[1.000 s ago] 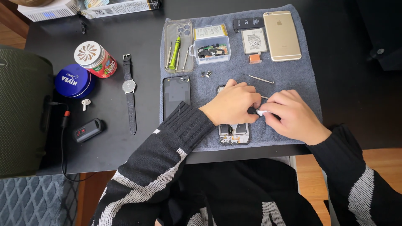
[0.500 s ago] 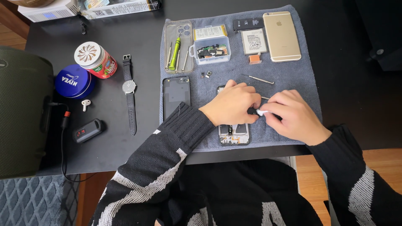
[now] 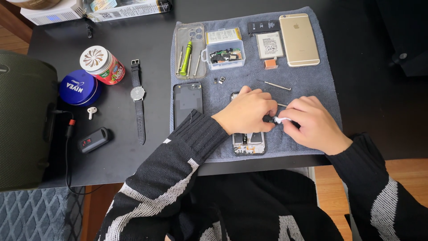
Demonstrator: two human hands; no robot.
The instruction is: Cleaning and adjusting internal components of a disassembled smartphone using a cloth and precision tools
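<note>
Nothing much has shifted since a moment ago: my left hand (image 3: 249, 114) still lies curled over the opened phone (image 3: 248, 143) on the grey towel (image 3: 307, 80), hiding all but its bottom end. My right hand (image 3: 314, 122) pinches a small white tool (image 3: 281, 119) against it, fingers closed. Its tip is buried between my hands, so I can't make out what it touches.

head-worn camera, looking steeply down, near, over black table (image 3: 133, 169)
</note>
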